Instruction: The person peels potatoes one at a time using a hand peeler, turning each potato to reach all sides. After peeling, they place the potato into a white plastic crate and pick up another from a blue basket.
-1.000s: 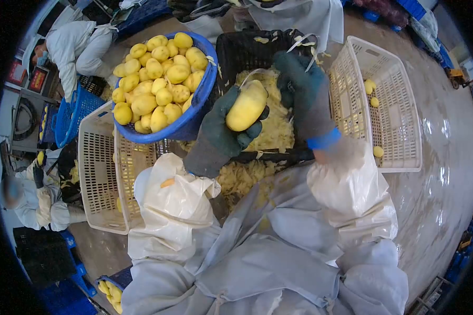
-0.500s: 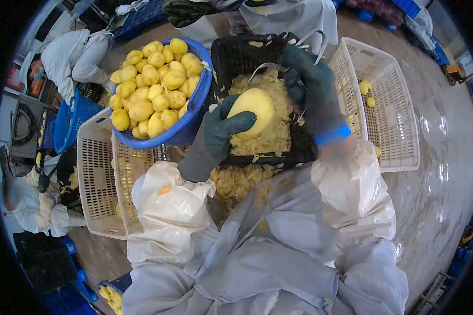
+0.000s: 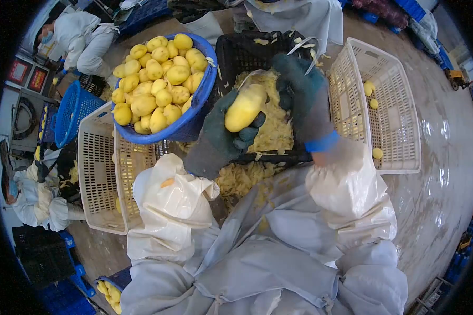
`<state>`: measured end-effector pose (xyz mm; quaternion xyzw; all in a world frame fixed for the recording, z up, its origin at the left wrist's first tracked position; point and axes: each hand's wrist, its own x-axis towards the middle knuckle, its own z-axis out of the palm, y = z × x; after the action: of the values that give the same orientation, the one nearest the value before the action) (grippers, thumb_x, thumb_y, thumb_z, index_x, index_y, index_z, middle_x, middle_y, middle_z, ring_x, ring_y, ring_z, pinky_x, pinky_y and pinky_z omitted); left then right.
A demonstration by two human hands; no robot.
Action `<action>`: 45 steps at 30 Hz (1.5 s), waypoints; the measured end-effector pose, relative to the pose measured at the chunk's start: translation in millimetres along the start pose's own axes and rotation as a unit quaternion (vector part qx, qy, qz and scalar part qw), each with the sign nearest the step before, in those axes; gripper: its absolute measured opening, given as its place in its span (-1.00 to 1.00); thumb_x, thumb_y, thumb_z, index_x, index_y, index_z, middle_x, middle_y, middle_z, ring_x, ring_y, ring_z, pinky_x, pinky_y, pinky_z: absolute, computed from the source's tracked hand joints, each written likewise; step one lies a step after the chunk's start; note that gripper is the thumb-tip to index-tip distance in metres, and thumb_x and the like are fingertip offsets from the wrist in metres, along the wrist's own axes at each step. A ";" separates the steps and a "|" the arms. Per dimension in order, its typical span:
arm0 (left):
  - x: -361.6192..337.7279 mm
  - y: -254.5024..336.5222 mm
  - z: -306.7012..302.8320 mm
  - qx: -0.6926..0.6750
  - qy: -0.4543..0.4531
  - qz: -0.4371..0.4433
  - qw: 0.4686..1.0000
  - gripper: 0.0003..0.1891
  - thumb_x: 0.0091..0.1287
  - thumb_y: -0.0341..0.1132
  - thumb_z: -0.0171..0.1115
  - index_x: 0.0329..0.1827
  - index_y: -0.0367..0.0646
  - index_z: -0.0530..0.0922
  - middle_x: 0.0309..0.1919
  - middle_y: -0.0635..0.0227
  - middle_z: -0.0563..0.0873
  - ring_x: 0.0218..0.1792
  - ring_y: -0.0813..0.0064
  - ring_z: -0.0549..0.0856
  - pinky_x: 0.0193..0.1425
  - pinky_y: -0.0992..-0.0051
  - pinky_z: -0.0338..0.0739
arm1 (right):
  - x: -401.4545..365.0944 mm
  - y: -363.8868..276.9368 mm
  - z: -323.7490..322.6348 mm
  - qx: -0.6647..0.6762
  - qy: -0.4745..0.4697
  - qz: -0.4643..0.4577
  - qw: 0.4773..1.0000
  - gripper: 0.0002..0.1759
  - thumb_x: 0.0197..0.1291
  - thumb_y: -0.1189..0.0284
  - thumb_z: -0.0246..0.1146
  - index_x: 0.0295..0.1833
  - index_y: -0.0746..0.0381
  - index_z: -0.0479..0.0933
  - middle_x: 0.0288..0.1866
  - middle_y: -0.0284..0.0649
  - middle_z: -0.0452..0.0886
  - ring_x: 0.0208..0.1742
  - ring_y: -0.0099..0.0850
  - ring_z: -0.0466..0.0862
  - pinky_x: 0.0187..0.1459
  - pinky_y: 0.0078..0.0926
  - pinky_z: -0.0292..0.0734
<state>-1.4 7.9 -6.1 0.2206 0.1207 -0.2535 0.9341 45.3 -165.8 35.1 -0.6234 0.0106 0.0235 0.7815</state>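
My left hand (image 3: pixel 222 126), in a dark green glove, is wrapped round a large peeled potato (image 3: pixel 245 108) from below and the left. My right hand (image 3: pixel 301 84), gloved alike with a blue band at the wrist, is closed on a metal peeler (image 3: pixel 311 59). Thin bright metal sticks out above that hand; the rest of the peeler is hidden by the fingers or blurred. Both hands are over a black crate (image 3: pixel 235 59) holding a heap of pale yellow peelings (image 3: pixel 275 134). The potato and the right hand look slightly apart.
A blue basket (image 3: pixel 209 79) heaped with peeled potatoes stands at left, above white crates (image 3: pixel 97 173). Another white crate (image 3: pixel 391 113) with a few potatoes stands at right. More peelings (image 3: pixel 239 181) lie by my apron. Co-workers (image 3: pixel 81 39) are at left; another person's apron (image 3: pixel 299 21) is ahead.
My left hand has turned the potato, so it tilts differently and the fingers now show beneath it. The right hand has shifted slightly left, with the peeler turned in it.
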 end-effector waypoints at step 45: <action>-5.4 -6.7 29.4 0.578 0.023 0.371 0.726 -0.37 0.07 -0.43 0.45 0.25 -0.30 0.43 0.09 0.17 0.60 0.06 0.41 0.63 0.17 0.43 0.54 | 24.0 94.0 -21.8 -0.382 -0.122 -0.375 0.836 -0.75 0.11 0.47 0.35 -0.07 0.29 0.62 -0.39 -0.23 0.66 -0.48 -0.47 0.62 -0.48 -0.48 0.52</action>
<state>-6.1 -9.0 19.0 0.7512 -0.1190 0.0980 0.6418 64.9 -165.6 -62.5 -0.8208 -0.3293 -0.1928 0.4249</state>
